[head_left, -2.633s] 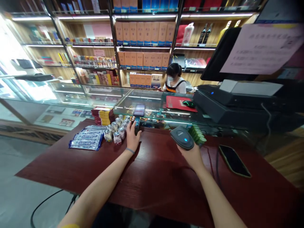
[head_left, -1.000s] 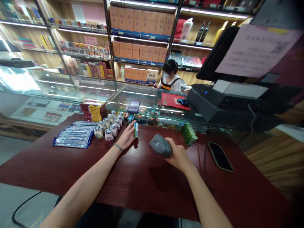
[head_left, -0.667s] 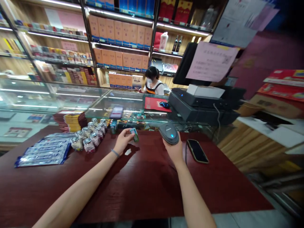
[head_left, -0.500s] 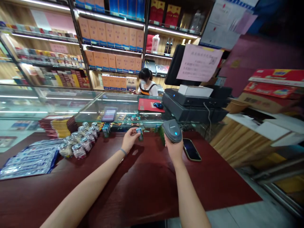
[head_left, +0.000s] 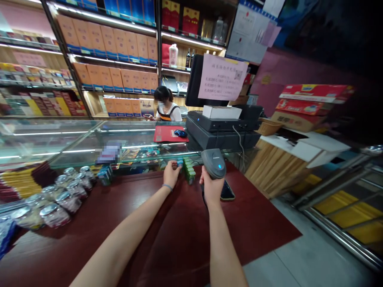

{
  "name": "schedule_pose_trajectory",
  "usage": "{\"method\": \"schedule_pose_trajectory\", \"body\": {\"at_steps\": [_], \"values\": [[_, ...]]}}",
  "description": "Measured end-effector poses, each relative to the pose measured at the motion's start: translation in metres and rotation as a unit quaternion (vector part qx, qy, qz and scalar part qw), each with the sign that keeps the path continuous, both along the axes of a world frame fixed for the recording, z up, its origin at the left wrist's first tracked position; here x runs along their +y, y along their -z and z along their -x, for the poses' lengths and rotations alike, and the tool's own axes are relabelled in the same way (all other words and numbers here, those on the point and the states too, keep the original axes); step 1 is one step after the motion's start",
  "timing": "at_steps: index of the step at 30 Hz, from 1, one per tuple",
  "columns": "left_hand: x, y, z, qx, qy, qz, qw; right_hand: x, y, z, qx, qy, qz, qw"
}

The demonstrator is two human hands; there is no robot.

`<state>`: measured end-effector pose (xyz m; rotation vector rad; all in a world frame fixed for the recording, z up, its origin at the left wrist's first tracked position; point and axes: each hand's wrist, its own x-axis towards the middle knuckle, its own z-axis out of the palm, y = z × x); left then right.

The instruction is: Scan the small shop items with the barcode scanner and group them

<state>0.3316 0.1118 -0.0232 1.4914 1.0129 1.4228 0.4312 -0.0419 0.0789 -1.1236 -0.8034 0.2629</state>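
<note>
My right hand (head_left: 213, 187) is wrapped around the handle of a dark grey barcode scanner (head_left: 214, 161), whose blue light is lit. The scanner is raised over the table. My left hand (head_left: 171, 173) pinches a small blue-green pack (head_left: 180, 163) at the table's far edge, mostly hidden by the fingers. Just right of that pack stands a row of small green containers (head_left: 190, 174). A phone (head_left: 228, 193) lies on the dark red table (head_left: 179, 235), partly behind my right hand. Several small blue-green packs (head_left: 104, 175) stand farther left.
Lidded glass jars (head_left: 55, 215) stand in rows at the left. Beyond the table is a glass display counter (head_left: 134, 137) with a mouse (head_left: 180, 133), a monitor (head_left: 194, 81) and a dark till (head_left: 221, 135). A person (head_left: 169, 107) sits behind it. Stacked boxes (head_left: 305, 105) are at the right.
My view has turned to the right. My left hand has carried the small blue-green pack rightward to the green row, which now shows more fully. The scanner stays in my right hand.
</note>
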Motion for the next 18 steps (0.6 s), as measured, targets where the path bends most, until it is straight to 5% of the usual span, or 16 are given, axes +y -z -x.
{"method": "schedule_pose_trajectory", "body": {"at_steps": [9,18], "values": [[0.015,0.013,-0.007,0.091,-0.051,-0.087,0.991,0.003,0.002,-0.004,0.028,-0.004,-0.028,0.999],[0.016,0.016,-0.011,0.084,-0.041,-0.071,0.993,0.002,0.000,-0.002,0.028,0.004,-0.017,0.999]]}}
